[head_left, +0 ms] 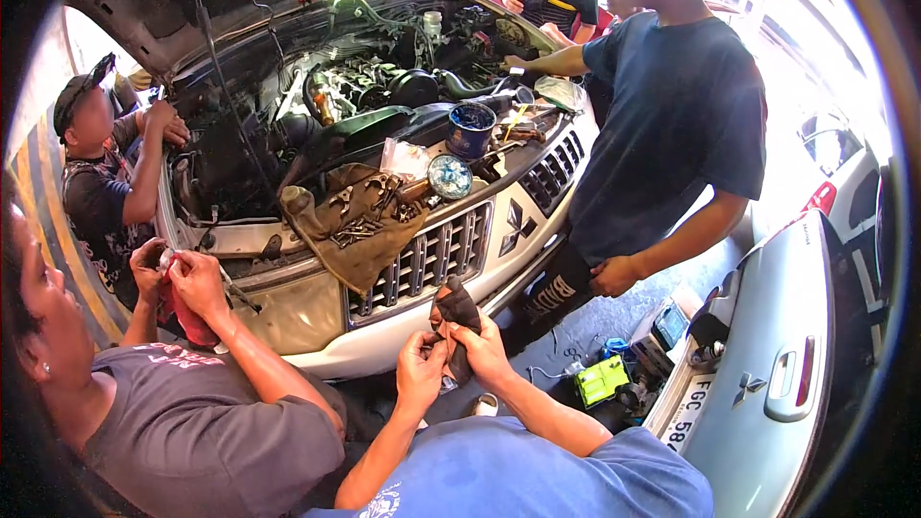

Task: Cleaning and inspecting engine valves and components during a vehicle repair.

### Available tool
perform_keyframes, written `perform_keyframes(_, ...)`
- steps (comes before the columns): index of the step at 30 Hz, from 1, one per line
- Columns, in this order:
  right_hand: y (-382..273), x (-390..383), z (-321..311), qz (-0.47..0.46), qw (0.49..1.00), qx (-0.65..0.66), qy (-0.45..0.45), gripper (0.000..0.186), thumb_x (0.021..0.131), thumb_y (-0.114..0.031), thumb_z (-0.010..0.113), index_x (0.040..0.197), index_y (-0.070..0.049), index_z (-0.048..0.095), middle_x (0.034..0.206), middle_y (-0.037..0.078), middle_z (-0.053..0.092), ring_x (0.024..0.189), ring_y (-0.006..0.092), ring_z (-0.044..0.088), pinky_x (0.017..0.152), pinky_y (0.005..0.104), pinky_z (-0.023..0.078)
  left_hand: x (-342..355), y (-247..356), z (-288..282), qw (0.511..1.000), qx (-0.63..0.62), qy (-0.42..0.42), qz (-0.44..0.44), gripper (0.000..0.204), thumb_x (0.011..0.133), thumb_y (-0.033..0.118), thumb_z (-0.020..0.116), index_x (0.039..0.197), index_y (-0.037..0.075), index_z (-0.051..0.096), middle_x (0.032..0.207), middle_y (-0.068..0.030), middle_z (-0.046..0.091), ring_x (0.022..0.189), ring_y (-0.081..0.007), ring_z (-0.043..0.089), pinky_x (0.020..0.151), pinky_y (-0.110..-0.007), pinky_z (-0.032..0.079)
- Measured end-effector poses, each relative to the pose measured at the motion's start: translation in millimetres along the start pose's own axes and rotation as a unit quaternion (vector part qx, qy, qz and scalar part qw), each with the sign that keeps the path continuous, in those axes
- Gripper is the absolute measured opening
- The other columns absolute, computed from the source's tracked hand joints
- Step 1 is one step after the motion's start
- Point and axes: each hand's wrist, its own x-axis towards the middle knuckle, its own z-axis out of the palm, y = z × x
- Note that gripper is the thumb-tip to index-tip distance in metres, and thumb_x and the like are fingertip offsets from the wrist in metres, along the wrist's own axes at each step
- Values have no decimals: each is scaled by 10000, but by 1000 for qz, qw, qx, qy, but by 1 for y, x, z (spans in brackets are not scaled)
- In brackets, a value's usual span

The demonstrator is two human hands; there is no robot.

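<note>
In front of the car's grille, both of my hands are closed on a dark cloth [458, 309], black with brownish parts. My left hand [419, 374] pinches its lower side, fingers bent inward. My right hand [483, 350] grips the cloth from the other side, close to the left. Something small and pale shows just below the fingers, too small to name. A little beyond my hands is the pale car's front grille [432, 254]. On its front edge lies a brown rag [360, 264] with several metal sockets and tools [357, 228] on it.
The bonnet [125, 0] is raised over the engine [384, 86]. A blue tin [470, 129] and a round clear container [449, 176] stand on the front edge. Co-workers stand left, right and beyond. A yellow-green case [602, 381] lies beside a silver vehicle [758, 364].
</note>
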Motion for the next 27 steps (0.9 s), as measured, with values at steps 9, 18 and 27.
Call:
perform_keyframes(9,-8,-5,-6,17,995,-50,-82,266,868,-58,600,1128,-51,545,1008,8,612,922,97,557,839,278,465,-4,-14,-18,987,-35,-75,-139,261,935,237,431,964,16,567,863,-44,595,786,-120,561,689,-276,466)
perform_keyframes(18,0,1,-9,-21,994,-26,-101,273,877,-77,599,1136,-27,526,1034,29,610,936,110,552,859,291,458,-1,-21,-22,983,95,-129,-93,415,978,408,347,942,38,533,695,-42,563,511,-129,534,457,-256,437)
perform_keyframes(27,4,1,-13,113,983,144,4,268,916,-119,539,1171,-36,542,1049,76,637,875,158,629,788,300,518,-1,-24,-21,979,173,-90,-66,387,971,363,425,1016,-4,537,707,-58,584,503,-122,566,441,-255,470)
